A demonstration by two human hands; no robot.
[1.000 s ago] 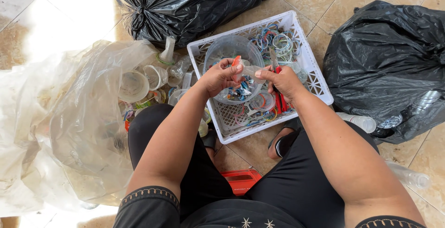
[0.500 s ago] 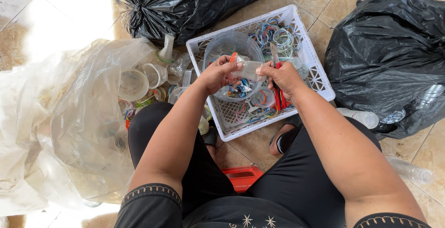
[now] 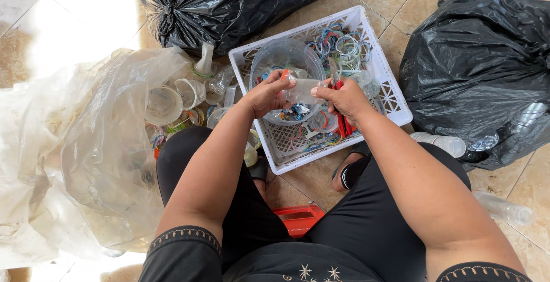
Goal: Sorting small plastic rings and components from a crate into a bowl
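Plastic fills my left side: a big clear bag (image 3: 74, 161) sprawls over the tiled floor (image 3: 86, 7), its mouth spilling clear cups (image 3: 163, 105) and a cut bottle top (image 3: 204, 62) toward the middle. Just right of that pile I see my left hand (image 3: 264, 94), fingers closed on one end of a small clear plastic bottle (image 3: 302, 91) that I hold above a white lattice basket (image 3: 395, 101). Under the bottle sits a clear round bowl (image 3: 286, 58) inside the basket, with bits of coloured wrapper in it. My right hand (image 3: 344, 97) meets the bottle's other end, clamped on red-handled scissors (image 3: 342, 122) whose blades point up past the bottle; I cannot tell whether the blades are biting the plastic. The two hands are close together, joined by the bottle. The basket's far right corner holds a heap of coloured plastic rings (image 3: 342, 44), and more rings lie along its near edge. One black bin bag (image 3: 229, 4) lies tied against the basket's far side, and a second black bag (image 3: 487, 70) stands off its right side, with a clear bottle (image 3: 441, 143) at its foot. Below, my black-clad legs frame a red stool edge (image 3: 298, 220) on the floor.
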